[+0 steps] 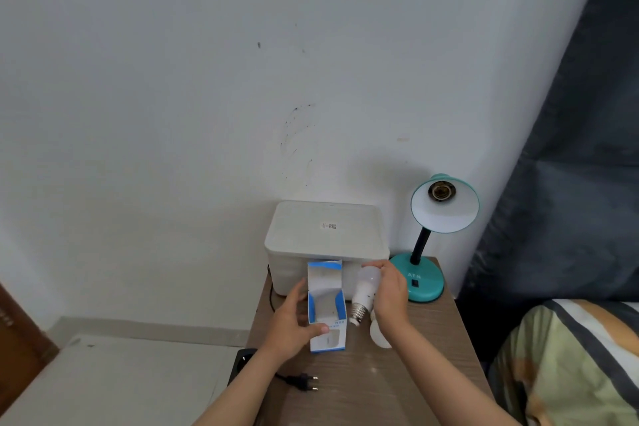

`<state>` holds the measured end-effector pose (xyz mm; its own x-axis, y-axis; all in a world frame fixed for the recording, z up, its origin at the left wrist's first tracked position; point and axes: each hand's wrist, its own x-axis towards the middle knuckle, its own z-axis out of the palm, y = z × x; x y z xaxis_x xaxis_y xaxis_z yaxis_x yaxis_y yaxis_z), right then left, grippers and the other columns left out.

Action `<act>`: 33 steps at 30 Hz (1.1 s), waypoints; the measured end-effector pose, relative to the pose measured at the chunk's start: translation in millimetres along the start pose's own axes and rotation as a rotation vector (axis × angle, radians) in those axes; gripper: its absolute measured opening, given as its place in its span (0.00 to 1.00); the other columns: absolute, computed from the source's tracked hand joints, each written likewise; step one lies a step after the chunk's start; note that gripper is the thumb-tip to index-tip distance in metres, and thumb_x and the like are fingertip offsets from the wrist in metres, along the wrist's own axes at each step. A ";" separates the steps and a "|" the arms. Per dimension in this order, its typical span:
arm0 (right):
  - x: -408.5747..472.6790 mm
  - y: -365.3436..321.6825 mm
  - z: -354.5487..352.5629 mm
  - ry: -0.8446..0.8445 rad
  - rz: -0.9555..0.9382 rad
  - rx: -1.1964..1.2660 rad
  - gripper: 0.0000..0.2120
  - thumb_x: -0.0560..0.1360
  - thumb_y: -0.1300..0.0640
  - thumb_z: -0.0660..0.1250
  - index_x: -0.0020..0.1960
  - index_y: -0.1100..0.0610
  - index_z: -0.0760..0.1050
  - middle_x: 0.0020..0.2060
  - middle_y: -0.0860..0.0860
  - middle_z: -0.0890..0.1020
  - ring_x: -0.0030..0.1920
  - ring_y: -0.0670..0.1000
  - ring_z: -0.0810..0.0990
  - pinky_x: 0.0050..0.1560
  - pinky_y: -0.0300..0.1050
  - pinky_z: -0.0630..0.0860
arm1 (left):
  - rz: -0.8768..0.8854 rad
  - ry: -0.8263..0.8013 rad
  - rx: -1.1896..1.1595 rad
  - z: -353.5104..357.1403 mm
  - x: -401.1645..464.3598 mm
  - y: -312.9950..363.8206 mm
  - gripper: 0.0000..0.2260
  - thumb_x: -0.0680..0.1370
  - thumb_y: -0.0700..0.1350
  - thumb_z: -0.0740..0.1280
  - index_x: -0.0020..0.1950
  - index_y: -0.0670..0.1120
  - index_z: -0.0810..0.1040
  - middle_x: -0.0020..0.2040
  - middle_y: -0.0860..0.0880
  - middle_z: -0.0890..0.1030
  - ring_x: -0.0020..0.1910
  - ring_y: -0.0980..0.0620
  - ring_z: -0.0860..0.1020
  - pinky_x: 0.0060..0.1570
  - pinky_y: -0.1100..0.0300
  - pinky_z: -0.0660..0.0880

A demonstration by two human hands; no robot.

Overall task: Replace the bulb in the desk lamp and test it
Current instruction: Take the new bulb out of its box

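A teal desk lamp [427, 282] stands at the back right of the wooden table [373, 387]; its shade [446, 214] faces me and the socket [442, 191] holds no bulb. My left hand [294, 323] grips an open white and blue bulb box [326, 308] upright on the table. My right hand [390, 290] holds a white bulb [364, 294] by its dome, screw base pointing down toward me, just right of the box. A second white bulb [378, 335] lies on the table under my right wrist, partly hidden.
A white lidded plastic box [326, 239] sits against the wall behind the bulb box. The lamp's black plug [306, 381] lies unplugged near the front, by a black power strip [242, 361] at the table's left edge. A bed with striped bedding [570, 363] lies on the right.
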<state>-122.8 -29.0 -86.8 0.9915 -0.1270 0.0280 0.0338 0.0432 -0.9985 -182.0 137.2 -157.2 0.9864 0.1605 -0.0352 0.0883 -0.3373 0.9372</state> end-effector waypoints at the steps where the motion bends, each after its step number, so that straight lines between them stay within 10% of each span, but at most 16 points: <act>1: 1.0 -2.1 -3.9 -0.025 0.006 -0.035 0.15 0.78 0.59 0.55 0.38 0.59 0.78 0.36 0.52 0.79 0.41 0.53 0.76 0.39 0.44 0.72 | -0.009 0.000 -0.008 2.3 1.7 -0.4 0.40 0.67 0.41 0.77 0.72 0.54 0.58 0.61 0.60 0.72 0.52 0.69 0.74 0.40 0.73 0.76; 6: -0.9 10.2 -9.6 -0.254 -0.145 -0.455 0.09 0.68 0.49 0.72 0.43 0.52 0.77 0.39 0.45 0.80 0.42 0.44 0.78 0.40 0.36 0.72 | -0.024 0.012 0.004 -2.3 4.9 -4.2 0.43 0.66 0.42 0.77 0.74 0.51 0.55 0.64 0.54 0.69 0.51 0.70 0.70 0.42 0.76 0.74; 13: -5.7 21.8 -7.0 -0.450 -0.309 -1.003 0.14 0.67 0.45 0.69 0.52 0.46 0.79 0.49 0.46 0.79 0.51 0.47 0.76 0.45 0.40 0.73 | 0.007 0.022 0.045 -2.2 7.2 -5.4 0.35 0.66 0.44 0.77 0.68 0.59 0.64 0.63 0.54 0.73 0.57 0.63 0.73 0.54 0.64 0.76; 21: -11.3 27.4 6.2 -0.403 -0.339 -1.103 0.13 0.72 0.48 0.65 0.54 0.49 0.78 0.50 0.49 0.77 0.53 0.50 0.74 0.42 0.40 0.71 | 0.023 0.001 0.093 -1.2 8.0 -5.9 0.25 0.67 0.48 0.76 0.60 0.62 0.72 0.61 0.55 0.74 0.58 0.54 0.76 0.56 0.51 0.78; 28: -10.7 29.7 5.5 -0.429 -0.296 -1.123 0.13 0.72 0.46 0.64 0.54 0.49 0.78 0.51 0.49 0.78 0.53 0.50 0.75 0.42 0.40 0.70 | 0.041 0.017 0.185 2.0 8.3 -3.0 0.26 0.70 0.46 0.74 0.67 0.50 0.71 0.62 0.56 0.70 0.62 0.58 0.70 0.53 0.75 0.70; 33: -11.4 22.6 -1.7 -0.448 -0.124 -0.910 0.16 0.69 0.45 0.67 0.55 0.49 0.76 0.52 0.48 0.78 0.51 0.48 0.76 0.44 0.40 0.69 | 0.048 0.054 0.254 6.0 4.2 6.8 0.29 0.70 0.48 0.73 0.69 0.50 0.67 0.69 0.50 0.68 0.68 0.54 0.67 0.68 0.58 0.66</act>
<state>-133.6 -28.2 -109.8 0.9495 0.3114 -0.0377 0.2165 -0.7376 -0.6395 -176.5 130.0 -153.0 0.9822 0.1852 0.0320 0.0801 -0.5668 0.8199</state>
